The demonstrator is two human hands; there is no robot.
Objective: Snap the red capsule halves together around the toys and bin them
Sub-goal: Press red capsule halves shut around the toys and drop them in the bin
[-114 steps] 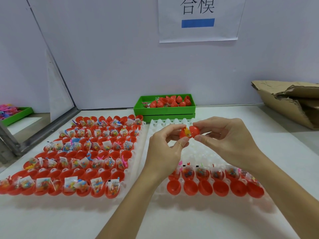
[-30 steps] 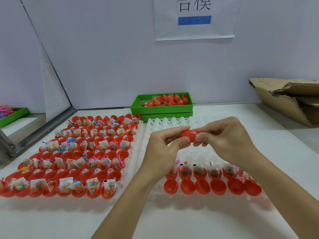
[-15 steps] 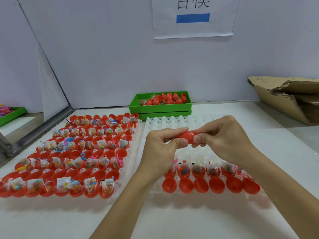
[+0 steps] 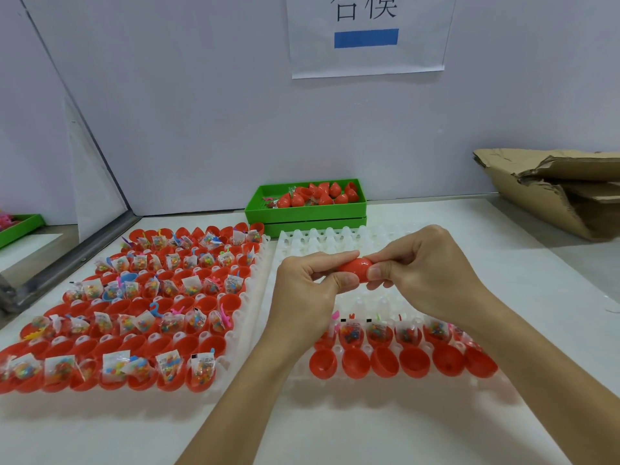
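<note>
A white worktable (image 4: 335, 431) runs up to a pale partition wall, where a paper sign (image 4: 367, 35) with printed characters and a blue bar hangs; a torn cardboard box (image 4: 553, 189) lies at the far right. On the left of the table, a white holder tray (image 4: 255, 290) carries rows of open red capsule halves (image 4: 208, 303), many holding small bagged toys (image 4: 193, 286). A second white tray (image 4: 402, 394) to its right is mostly bare, with one near row of open red halves (image 4: 385, 362) and, just behind them, a row of halves filled with toy packets (image 4: 379, 330). Against the wall at the far centre, a green bin (image 4: 305, 213) stacked on another holds a cluster of closed red capsules (image 4: 318, 194). A further green tray (image 4: 20, 226) shows at the far left edge. Above the right tray, both bare hands meet around a single red capsule (image 4: 355, 268): the left hand (image 4: 305, 290) pinches one end between thumb and curled fingers, the right hand (image 4: 426, 273) pinches the other end likewise, forearms angling in from the near edge.
</note>
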